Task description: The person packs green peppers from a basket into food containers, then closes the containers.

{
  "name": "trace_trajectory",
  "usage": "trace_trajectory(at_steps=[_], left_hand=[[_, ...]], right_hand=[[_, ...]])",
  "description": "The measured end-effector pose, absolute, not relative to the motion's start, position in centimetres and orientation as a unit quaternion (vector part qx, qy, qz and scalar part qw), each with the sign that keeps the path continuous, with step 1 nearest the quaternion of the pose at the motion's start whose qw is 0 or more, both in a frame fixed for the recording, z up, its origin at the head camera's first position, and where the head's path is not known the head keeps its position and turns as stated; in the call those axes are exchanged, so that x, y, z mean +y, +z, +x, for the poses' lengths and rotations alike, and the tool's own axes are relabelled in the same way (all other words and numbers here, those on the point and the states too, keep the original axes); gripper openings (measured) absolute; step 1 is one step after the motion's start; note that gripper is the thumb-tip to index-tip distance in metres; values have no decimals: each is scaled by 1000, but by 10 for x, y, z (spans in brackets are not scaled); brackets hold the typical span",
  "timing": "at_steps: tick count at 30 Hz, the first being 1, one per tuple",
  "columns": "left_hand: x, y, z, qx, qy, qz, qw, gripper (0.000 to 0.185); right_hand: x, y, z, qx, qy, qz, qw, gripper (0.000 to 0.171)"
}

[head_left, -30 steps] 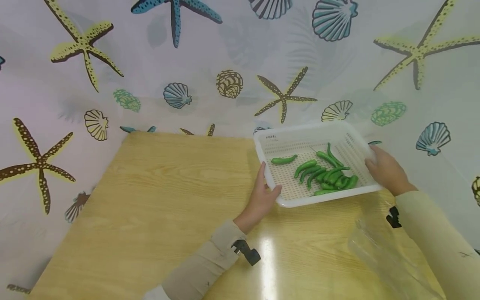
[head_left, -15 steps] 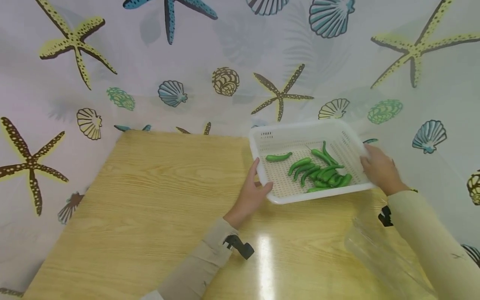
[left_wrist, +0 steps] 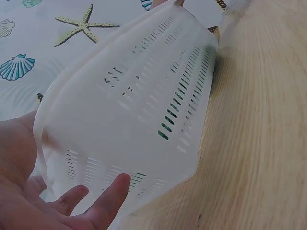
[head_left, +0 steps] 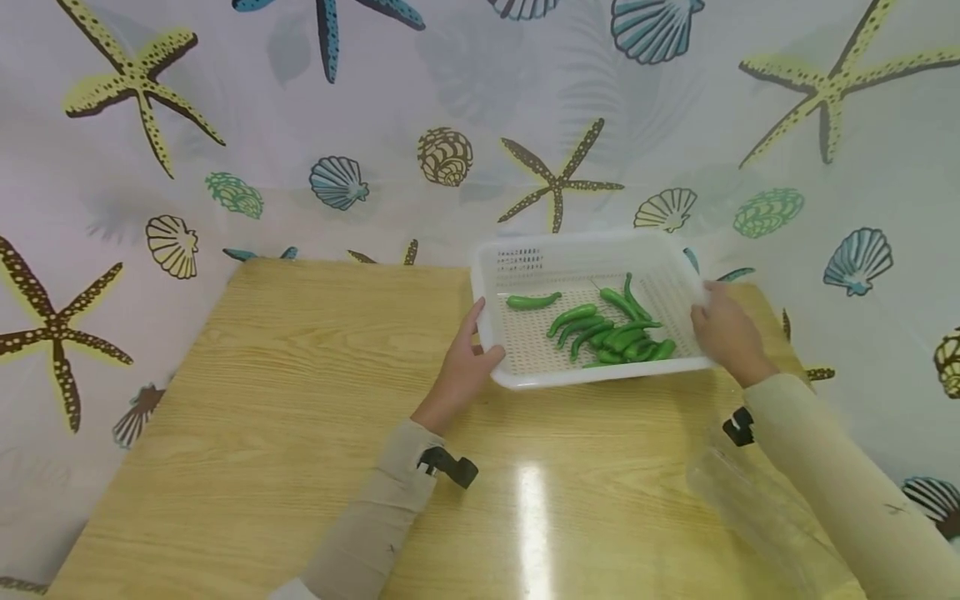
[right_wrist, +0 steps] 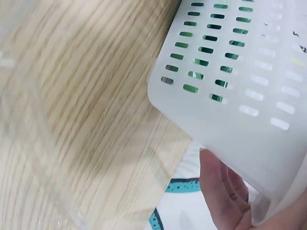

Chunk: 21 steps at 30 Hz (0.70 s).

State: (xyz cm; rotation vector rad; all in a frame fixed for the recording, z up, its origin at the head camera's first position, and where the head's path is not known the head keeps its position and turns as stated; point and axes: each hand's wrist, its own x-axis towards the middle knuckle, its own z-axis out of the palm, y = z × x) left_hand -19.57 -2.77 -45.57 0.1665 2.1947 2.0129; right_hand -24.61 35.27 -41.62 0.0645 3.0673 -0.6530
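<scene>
A white perforated plastic basket [head_left: 600, 377] with several green chili peppers [head_left: 615, 340] in it is held between both hands at the back right of the table. My left hand [head_left: 459, 367] grips its left end, thumb over the rim and fingers against the outside. In the left wrist view, the fingers [left_wrist: 108, 203] spread along the basket's slotted wall [left_wrist: 96, 124]. My right hand [head_left: 726, 333] holds the opposite end by the rim. Its fingers [right_wrist: 218, 187] curl below the rim in the right wrist view, beside the basket's corner [right_wrist: 206, 110].
A clear plastic container [head_left: 750, 500] lies on the wooden table [head_left: 300, 400], partly behind the right sleeve. Behind the table hangs a white cloth [head_left: 375, 100] printed with starfish and shells. The table's right edge runs just beyond the right hand.
Both hands have carried the basket with its peppers to the left. More of the table's right edge now shows beside the right hand. The head view has shifted slightly.
</scene>
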Motion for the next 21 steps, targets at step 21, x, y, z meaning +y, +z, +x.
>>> trace_trajectory(at_steps=[21], left_hand=[[-87, -437, -211, 713, 685, 70, 136, 73]], right_hand=[[305, -412, -236, 963, -263, 22, 47, 53]])
